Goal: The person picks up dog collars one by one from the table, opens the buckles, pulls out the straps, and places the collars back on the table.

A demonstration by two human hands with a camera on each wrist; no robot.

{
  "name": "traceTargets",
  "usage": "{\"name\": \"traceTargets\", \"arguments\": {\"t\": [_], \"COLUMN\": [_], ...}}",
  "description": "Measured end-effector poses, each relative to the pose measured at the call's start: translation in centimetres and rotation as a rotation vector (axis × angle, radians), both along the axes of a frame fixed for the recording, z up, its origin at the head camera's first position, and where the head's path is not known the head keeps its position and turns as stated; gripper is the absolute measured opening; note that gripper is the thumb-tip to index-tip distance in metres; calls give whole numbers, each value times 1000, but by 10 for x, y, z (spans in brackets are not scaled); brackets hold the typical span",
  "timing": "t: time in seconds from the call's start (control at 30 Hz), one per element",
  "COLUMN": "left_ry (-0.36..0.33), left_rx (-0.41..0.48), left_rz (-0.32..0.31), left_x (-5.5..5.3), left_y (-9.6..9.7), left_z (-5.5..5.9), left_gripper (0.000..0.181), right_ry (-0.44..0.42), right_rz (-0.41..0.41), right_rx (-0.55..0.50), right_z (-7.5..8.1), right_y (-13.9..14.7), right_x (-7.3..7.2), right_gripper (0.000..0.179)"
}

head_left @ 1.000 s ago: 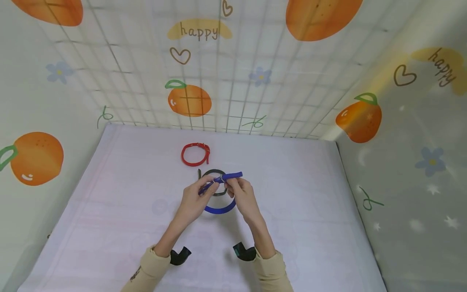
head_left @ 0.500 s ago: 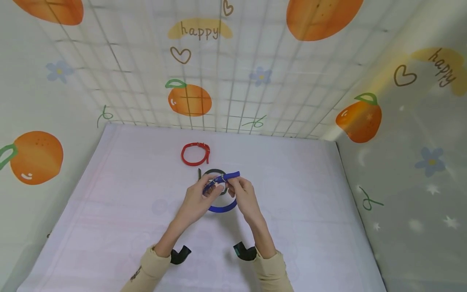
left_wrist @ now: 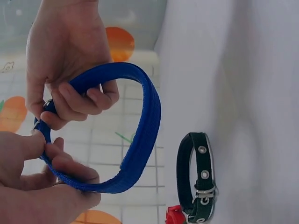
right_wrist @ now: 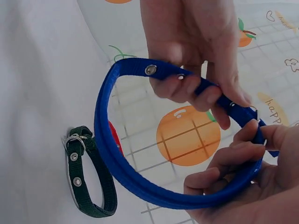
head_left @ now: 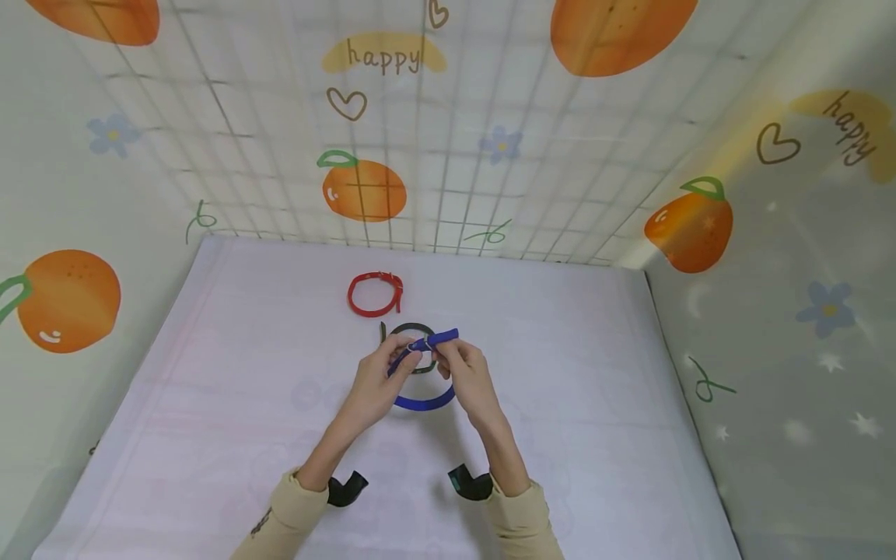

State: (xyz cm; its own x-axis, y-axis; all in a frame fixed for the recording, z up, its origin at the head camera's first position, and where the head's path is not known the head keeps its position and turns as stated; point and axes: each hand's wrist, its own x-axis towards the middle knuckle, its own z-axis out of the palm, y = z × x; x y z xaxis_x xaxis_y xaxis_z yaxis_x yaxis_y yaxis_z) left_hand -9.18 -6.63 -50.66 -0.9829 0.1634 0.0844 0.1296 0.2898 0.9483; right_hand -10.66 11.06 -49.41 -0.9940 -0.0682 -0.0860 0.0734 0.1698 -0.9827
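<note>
A blue collar (head_left: 425, 404) with metal eyelets hangs as a loop between both hands, above the table. The left hand (head_left: 374, 381) pinches the collar near its metal buckle, thumb on the near side. Opposite it, the right hand (head_left: 474, 379) holds the strap just beside the buckle, and the loose end points up to the right. In the right wrist view the fingers of both hands meet on the blue strap (right_wrist: 140, 184). Fingers partly hide the buckle. Behind the hands lies a dark green collar (left_wrist: 204, 161) with eyelets and a metal buckle, partly covered in the head view.
Farther back on the white table (head_left: 595, 373), a buckled red collar (head_left: 372, 313) lies as a ring. Patterned walls with printed oranges stand behind and at both sides. Black curved pieces (head_left: 347, 489) stick out by both sleeve cuffs.
The blue collar's loose end has shifted slightly left. The left thumb lifted off the strap half a second ago and now presses on it again. The green and red collars stay put.
</note>
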Motion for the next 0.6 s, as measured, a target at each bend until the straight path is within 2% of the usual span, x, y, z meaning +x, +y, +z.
{"name": "traceTargets", "arguments": {"t": [0.37, 0.5, 0.6], "left_ry": [-61, -89, -92], "left_rx": [23, 7, -14], "left_rz": [80, 80, 59], "left_x": [2, 2, 2], "left_y": [3, 2, 0], "left_z": [5, 6, 6], "left_gripper": [19, 23, 25], "right_ry": [24, 28, 31], "right_rz": [-2, 2, 8], "right_rx": [-28, -35, -33], "right_z": [2, 3, 3], "right_y": [3, 4, 4], "right_x": [-2, -2, -2], "right_gripper": [30, 30, 30]}}
